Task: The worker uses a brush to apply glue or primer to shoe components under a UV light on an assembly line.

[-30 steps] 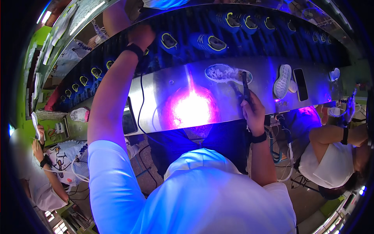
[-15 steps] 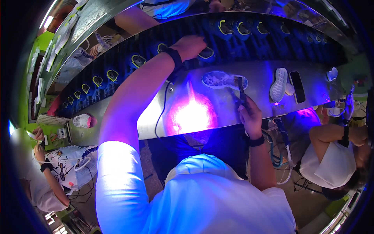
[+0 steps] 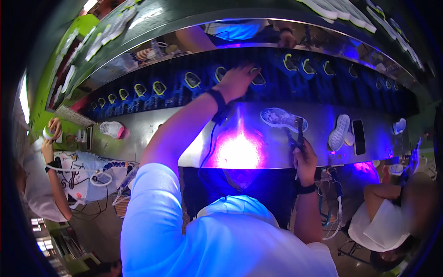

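My left hand (image 3: 236,82) reaches forward onto the dark conveyor, its fingers closed at the collar of a dark shoe (image 3: 259,78) with a lime-edged opening. The fingertips there are dim and partly hidden. In my right hand (image 3: 305,161) is a dark-handled brush (image 3: 299,134), held upright between thumb and fingers. Its head lies over the right end of a pale shoe sole (image 3: 277,118) on the metal bench, and my fist is nearer the front edge. A black band with a cord (image 3: 213,138) circles my left wrist.
The long conveyor (image 3: 369,92) carries several lime-collared shoes. On the metal bench (image 3: 184,124) lie a white sole (image 3: 339,132), a phone (image 3: 358,137) and a pink-and-white shoe piece (image 3: 112,129). Bright light falls in front of me. People work at left (image 3: 39,184) and right (image 3: 383,217).
The whole view has shifted, with the bench appearing lower. My left fingers have come down onto the shoe's collar. My right hand keeps the brush over the sole's end.
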Available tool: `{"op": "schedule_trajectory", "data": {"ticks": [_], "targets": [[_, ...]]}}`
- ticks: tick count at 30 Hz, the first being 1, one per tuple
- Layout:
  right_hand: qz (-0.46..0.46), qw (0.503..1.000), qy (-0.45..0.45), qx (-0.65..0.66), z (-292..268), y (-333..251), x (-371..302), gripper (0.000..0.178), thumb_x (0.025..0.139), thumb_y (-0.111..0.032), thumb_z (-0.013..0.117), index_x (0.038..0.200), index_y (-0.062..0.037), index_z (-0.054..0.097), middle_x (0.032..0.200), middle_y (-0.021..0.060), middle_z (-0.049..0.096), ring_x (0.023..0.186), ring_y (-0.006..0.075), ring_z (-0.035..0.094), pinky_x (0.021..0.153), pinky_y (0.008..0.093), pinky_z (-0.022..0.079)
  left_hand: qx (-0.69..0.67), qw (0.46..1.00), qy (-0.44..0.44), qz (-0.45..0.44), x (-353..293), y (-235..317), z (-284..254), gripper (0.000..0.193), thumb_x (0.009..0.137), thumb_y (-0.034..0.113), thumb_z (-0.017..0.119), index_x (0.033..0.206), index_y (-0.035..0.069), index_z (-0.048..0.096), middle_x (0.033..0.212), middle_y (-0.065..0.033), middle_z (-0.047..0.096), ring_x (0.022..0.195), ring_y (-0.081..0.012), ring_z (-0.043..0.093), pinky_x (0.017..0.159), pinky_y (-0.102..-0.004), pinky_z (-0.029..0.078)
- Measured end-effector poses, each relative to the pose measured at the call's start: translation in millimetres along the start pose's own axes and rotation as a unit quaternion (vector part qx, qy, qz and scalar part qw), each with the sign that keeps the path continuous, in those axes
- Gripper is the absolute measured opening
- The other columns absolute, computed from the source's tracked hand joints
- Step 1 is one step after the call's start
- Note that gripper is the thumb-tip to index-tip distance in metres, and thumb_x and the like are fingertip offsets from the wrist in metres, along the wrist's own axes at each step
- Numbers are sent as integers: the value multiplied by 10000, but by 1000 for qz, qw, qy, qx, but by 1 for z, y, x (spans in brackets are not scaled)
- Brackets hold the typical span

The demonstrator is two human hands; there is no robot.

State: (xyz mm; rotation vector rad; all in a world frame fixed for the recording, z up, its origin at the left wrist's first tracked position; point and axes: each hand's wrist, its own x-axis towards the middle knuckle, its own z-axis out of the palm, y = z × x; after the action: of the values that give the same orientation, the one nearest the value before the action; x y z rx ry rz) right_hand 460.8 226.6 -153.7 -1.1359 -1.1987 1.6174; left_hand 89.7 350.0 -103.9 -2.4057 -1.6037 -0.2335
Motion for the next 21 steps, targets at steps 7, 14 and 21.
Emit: {"op": "schedule_trajectory", "data": {"ticks": [7, 14, 21], "targets": [[-20, 999, -2, -44, -2, 5, 2, 456, 969, 0, 603, 1418, -12, 525, 845, -13, 611, 554, 26, 471, 470, 194, 380, -185, 959, 47, -208, -174, 45, -80, 455, 871, 199, 687, 1295, 42, 636, 1287, -193, 630, 1190, -371, 619, 1004, -445, 521], [-16, 998, 3, -67, -3, 16, 2, 429, 970, -11, 616, 1390, -5, 530, 830, -10, 603, 536, 27, 469, 441, 201, 367, -187, 945, -39, -267, -299, 88, -91, 485, 859, 257, 706, 1295, 54, 644, 1358, -182, 614, 1262, -355, 596, 1037, -424, 518], [-15, 994, 24, -105, -8, 28, 7, 409, 975, -50, 640, 1367, 6, 534, 820, 9, 628, 529, 32, 491, 420, 201, 364, -114, 978, -24, -172, -263, 40, -137, 389, 846, 196, 665, 1206, 49, 656, 1128, -140, 664, 1025, -318, 662, 854, -428, 563]]}}
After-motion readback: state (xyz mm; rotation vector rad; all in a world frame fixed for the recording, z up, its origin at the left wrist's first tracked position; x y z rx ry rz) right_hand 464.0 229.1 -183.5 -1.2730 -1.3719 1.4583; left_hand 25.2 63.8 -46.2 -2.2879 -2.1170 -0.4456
